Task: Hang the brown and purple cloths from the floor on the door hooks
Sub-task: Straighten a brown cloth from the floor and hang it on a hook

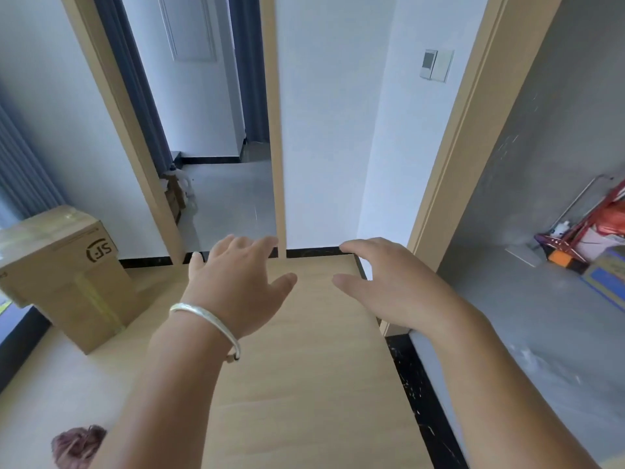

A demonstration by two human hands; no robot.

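Note:
A crumpled purple-brown cloth [78,446] lies on the light wood floor at the bottom left, partly hidden behind my left forearm. My left hand [236,282], with a silver bangle on the wrist, is stretched forward above the floor, fingers relaxed and holding nothing. My right hand [385,282] reaches forward beside it, fingers spread and empty. Both hands are well ahead of the cloth. No second cloth and no door hooks are visible in this view.
A taped cardboard box [64,279] stands on the floor at the left. An open doorway [220,184] lies ahead with a bottle and boxes inside. To the right, a grey concrete room [527,299] holds a mop, bags and boxes. A wall switch [436,65] sits above.

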